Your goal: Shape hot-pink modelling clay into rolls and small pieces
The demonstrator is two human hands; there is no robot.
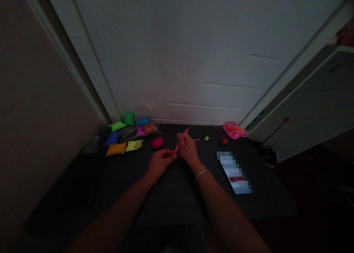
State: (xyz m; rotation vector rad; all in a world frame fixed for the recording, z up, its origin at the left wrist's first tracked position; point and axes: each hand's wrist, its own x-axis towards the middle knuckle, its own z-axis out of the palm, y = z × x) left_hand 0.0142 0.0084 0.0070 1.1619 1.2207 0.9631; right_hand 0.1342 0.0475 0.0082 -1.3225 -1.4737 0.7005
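Both my hands meet over the middle of a dark table (171,194). My right hand (188,148) is closed around a thin pink modelling tool (181,139) that slants up and away from me. My left hand (159,163) is pinched shut on a small pink bit of clay at the tool's lower tip; the bit is too small to make out. A bracelet (201,174) circles my right wrist. A pink lump of clay (157,142) lies just beyond my left hand.
Several coloured clay packets (125,137) lie at the table's far left. A pink clay flower (233,130), a small red ball (224,140) and a yellow-green crumb (206,138) sit at the far right. A phone (234,172) lies to my right. A white door (188,54) stands behind.
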